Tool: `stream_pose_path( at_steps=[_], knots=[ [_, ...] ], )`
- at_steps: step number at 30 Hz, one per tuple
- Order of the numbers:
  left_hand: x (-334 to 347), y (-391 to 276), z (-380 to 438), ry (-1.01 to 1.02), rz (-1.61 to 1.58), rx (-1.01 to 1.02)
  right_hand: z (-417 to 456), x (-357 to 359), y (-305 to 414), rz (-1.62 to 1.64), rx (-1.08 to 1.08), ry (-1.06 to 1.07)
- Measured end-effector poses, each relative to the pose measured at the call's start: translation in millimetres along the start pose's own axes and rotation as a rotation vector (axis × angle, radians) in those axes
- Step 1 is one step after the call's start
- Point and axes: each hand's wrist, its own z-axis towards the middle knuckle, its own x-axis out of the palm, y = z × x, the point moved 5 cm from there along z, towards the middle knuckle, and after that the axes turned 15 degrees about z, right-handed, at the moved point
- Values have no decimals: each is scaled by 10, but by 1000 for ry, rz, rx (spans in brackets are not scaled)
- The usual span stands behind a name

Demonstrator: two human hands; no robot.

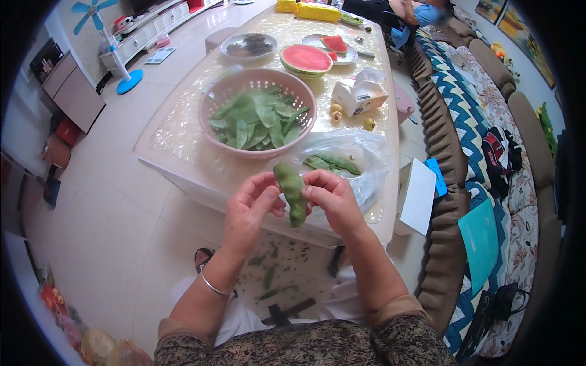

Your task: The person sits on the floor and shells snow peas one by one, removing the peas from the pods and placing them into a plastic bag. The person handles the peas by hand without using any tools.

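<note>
A plump green bean pod (290,194) is held upright between both hands, just off the table's near edge. My left hand (252,201) has its fingers and thumb at the pod's left side. From the other side, my right hand (332,196) pinches the pod's edge between thumb and forefinger. Right behind the hands lies an opened clear plastic bag (373,169) with several flat green pods (332,162) in it. Beyond to the left stands a pink perforated colander (304,130), heaped with flat green pods (256,114).
Past the colander are a halved watermelon (306,59), a plate of dark food (249,45), a tissue box (361,96) and small yellow fruits (336,112). Pod scraps (270,277) litter the floor between my feet. A sofa (517,192) runs along the right, with a person (419,13) at its far end.
</note>
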Motion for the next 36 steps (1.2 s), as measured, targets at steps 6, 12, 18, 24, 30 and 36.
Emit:
stream_pose_path(
  at_steps=[6,12,18,24,30,36],
  knots=[
    [-67,-2,2,-4,-46,60,-7,2,-32,-203,-116,89],
    [-77,-30,-24,32,12,130,-58,250,15,-198,-207,98],
    [-35,-117,-2,136,48,173,-33,264,-113,281,115,88],
    [-14,-42,-12,137,234,155,-33,298,-130,345,216,132],
    [-36,-2,-1,104,11,132,11,360,-212,204,-32,130],
    [-125,-138,-32,69,135,154,-96,277,-48,-79,-303,58]
  ],
)
